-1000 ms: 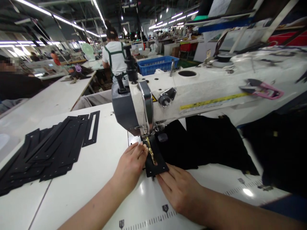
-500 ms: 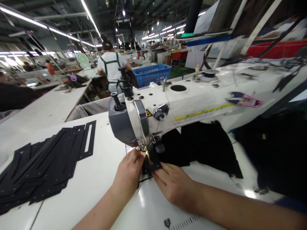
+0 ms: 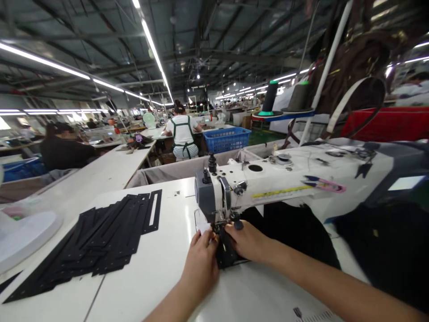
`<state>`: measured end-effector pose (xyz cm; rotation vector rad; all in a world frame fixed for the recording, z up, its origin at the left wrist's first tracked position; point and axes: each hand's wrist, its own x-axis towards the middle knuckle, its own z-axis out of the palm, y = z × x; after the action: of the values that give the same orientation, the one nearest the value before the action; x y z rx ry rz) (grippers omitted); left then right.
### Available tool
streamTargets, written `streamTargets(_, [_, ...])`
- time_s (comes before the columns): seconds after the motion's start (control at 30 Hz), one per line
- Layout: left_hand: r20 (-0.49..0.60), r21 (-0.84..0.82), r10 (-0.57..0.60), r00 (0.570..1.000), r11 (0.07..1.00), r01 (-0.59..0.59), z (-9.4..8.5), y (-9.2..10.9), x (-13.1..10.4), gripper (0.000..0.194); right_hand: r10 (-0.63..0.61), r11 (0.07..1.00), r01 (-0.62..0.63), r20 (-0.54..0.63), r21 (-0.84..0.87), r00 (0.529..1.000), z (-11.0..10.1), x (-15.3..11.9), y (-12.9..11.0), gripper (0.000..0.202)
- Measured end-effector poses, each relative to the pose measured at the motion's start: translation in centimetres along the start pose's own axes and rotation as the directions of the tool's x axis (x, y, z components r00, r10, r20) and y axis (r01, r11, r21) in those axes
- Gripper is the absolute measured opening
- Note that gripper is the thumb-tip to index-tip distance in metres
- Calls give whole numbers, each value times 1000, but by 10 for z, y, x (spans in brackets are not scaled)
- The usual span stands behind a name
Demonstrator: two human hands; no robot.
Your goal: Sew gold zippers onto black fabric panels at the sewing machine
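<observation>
A black panel (image 3: 226, 256) with a strip of gold zipper teeth lies under the presser foot of a white sewing machine (image 3: 268, 185). My left hand (image 3: 202, 257) is at the panel's left edge, its fingers bent and pinched together close to the needle area. From the right, my right hand (image 3: 250, 241) reaches in with curled fingers, gripping the panel beside the foot. The fingertips of both hands are partly hidden by the machine head and the panel. More black fabric (image 3: 284, 228) lies beneath the machine arm.
A fanned pile of black slotted panels (image 3: 107, 235) lies left on the white table (image 3: 174, 286). Pink-handled thread snips (image 3: 325, 184) and a yellow tape strip (image 3: 281, 192) are on the machine arm. Beyond are a blue basket (image 3: 228, 139), thread cones (image 3: 270, 98) and a co-worker (image 3: 182, 132).
My right hand has moved from the panel's near right corner up beside the presser foot. My left hand stays at the left edge. The view has tilted up and shifted left.
</observation>
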<state>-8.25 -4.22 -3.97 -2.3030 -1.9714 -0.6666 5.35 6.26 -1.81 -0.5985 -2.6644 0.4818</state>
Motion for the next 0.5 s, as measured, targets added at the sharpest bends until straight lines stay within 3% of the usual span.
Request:
streamTargets(0.17, [-106,9,43,993,999,-42,10,0,-4,39,49,999,-49,-64,6,997,11,1,10,16])
streamTargets(0.27, [-156,41,139,978,990,-134,14,-3,-4,33,123,992,-121,-106,23,987,18,-2,13,16])
streamTargets(0.37, [-167,122,214,963,973,-195,16,-7,-3,24,146,989,-143,-106,32,984,20,-4,14,16])
streamTargets(0.5, [-131,173,216,968,966,-192,13,-5,0,16,215,976,-217,-107,-10,971,21,-2,12,16])
